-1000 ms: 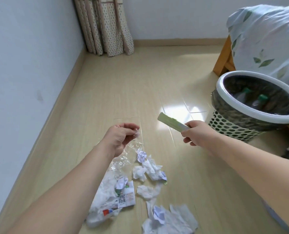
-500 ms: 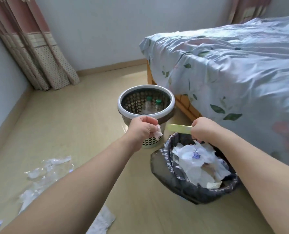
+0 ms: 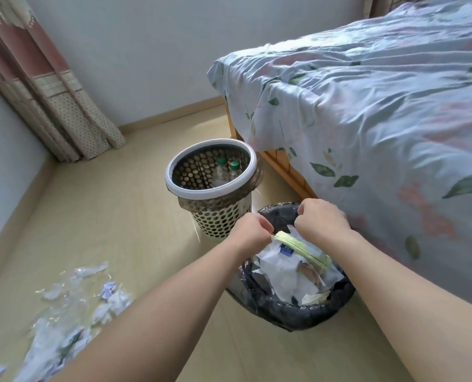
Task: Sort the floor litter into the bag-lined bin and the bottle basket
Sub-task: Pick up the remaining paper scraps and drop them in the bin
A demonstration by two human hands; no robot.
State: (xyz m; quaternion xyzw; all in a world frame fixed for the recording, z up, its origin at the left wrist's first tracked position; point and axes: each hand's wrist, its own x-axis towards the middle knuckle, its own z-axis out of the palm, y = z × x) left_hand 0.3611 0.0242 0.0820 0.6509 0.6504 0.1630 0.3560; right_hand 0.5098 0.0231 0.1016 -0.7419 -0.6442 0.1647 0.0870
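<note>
Green packet (image 3: 302, 249) dropped onto bag-lined bin (image 3: 320, 312), below both hands (image 3: 284, 227)

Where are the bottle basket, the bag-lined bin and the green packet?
bottle basket (image 3: 171, 172): head view, left of its white rim.
bag-lined bin (image 3: 320, 308): head view, near black bag edge.
green packet (image 3: 300, 248): head view, middle of its long side.

Two bare forearms in view, no sleeves visible. Left hand (image 3: 252, 232) and right hand (image 3: 323, 220) bare too: no gloves, rings, watch or wristband seen.
</note>
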